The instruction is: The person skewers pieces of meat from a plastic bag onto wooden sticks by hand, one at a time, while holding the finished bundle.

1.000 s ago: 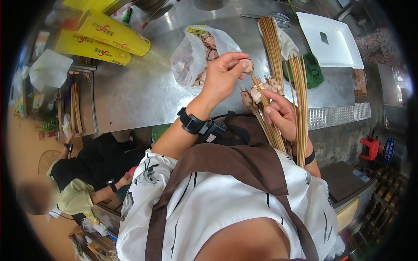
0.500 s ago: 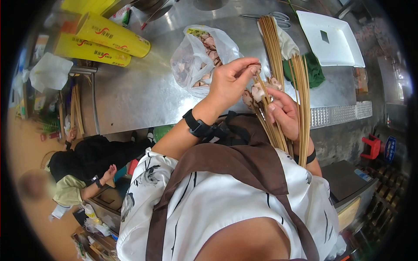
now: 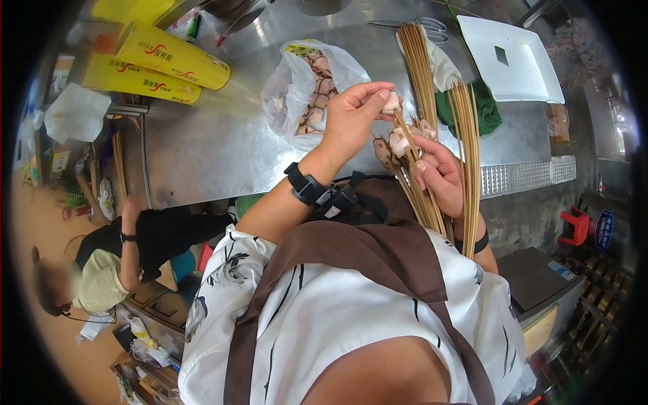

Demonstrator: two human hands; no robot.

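- Our left hand point(image 3: 352, 121) is closed in a pinch, thumb and fingertips gripping a small pale piece of meat point(image 3: 390, 102) at the tip of a bamboo skewer point(image 3: 403, 133).
- Our right hand point(image 3: 440, 174) is wrapped shut around a bundle of bamboo skewers point(image 3: 422, 202), which fan upward from the fist; several of them already carry pieces of meat point(image 3: 399, 143) just above our fingers.
- The pinched piece sits in the air above the steel counter point(image 3: 216, 148), just beside the loaded skewer tips and near a clear plastic bag of meat pieces point(image 3: 304, 88).
- More bare skewers point(image 3: 417, 61) lie on the counter beyond our hands, beside a green cloth point(image 3: 487, 111) and a white tray point(image 3: 516, 61).
- Two yellow rolls point(image 3: 158, 61) rest at the counter's far left.
- Another person point(image 3: 108, 270) in a dark apron is below the counter's left edge, one hand point(image 3: 129, 206) raised to it.
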